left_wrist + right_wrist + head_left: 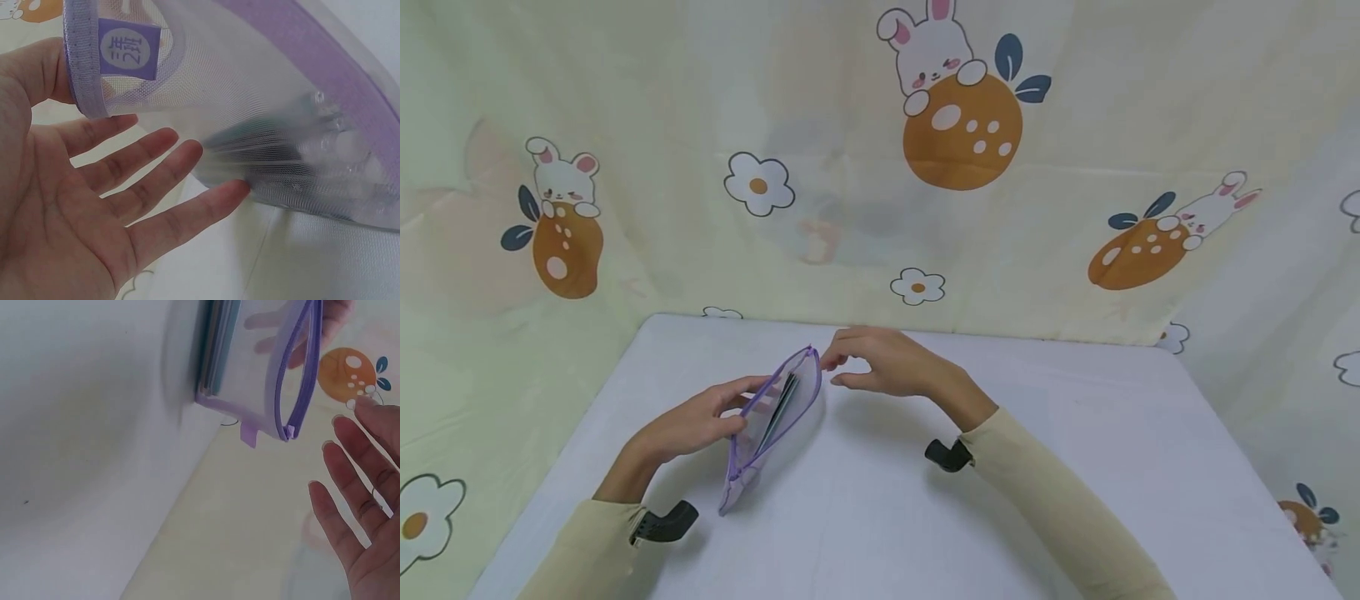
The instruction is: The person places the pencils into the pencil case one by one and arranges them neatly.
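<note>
A translucent mesh zipper pouch point(752, 467) with purple trim stands on the table, its mouth gaping upward. Inside are several thin flat items point(780, 408), dark and teal along their edges; their kind cannot be told. My left hand point(692, 422) holds the pouch's near left side, thumb at the purple zipper edge and fingers spread along the mesh. A purple label point(130, 49) with white lettering shows in the left wrist view. By the pouch's far end is my right hand point(887, 362), fingers loosely bent and holding nothing. The right wrist view shows it apart from the zipper end point(289, 432).
Under the pouch lies a white table point(1000, 517). A cream curtain point(820, 100) printed with rabbits, oranges and flowers hangs behind and at the sides. Each wrist carries a black camera mount point(666, 523).
</note>
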A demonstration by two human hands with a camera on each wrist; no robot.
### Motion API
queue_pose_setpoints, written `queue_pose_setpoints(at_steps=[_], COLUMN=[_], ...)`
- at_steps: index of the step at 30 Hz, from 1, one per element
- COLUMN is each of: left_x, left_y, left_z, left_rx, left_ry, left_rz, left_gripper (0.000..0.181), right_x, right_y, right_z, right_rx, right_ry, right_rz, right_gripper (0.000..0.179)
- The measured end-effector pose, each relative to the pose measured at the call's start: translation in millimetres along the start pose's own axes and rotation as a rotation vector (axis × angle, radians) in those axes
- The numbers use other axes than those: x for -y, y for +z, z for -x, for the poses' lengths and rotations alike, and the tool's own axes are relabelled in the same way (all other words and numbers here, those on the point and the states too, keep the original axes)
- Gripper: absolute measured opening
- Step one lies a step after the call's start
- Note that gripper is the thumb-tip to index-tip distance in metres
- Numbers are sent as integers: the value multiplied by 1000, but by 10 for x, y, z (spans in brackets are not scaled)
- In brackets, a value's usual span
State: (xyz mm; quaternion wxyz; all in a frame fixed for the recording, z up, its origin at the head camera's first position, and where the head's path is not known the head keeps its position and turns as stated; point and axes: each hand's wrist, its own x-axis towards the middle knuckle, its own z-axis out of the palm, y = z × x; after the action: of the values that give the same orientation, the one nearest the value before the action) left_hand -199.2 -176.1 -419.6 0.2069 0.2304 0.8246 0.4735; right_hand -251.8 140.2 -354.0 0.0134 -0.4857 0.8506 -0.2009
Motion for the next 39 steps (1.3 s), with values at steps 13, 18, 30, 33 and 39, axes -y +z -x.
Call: queue_pose_setpoints(at_steps=[13,18,30,33,39], left_x=[11,15,23,9,-11], left_y=[3,0,32,43,61], left_z=[-4,-12,-24,-36,-73], left_rx=[5,4,1,4,6], left_ry=[49,43,49,49,87], left_rz=[-15,-15,-32,-42,-79], left_gripper=[64,65,64,65,65], right_x=[-103,-145,-209,-218,-240], right_y=[-82,-76,-57,-66,-85], right_z=[390,548,811,850,916], right_rx=[-72,-69,-66,-67,-72], right_ry=[46,93,170,191,202], right_rz=[-63,-81,-101,-99,-101], right_gripper=[19,19,17,17,17])
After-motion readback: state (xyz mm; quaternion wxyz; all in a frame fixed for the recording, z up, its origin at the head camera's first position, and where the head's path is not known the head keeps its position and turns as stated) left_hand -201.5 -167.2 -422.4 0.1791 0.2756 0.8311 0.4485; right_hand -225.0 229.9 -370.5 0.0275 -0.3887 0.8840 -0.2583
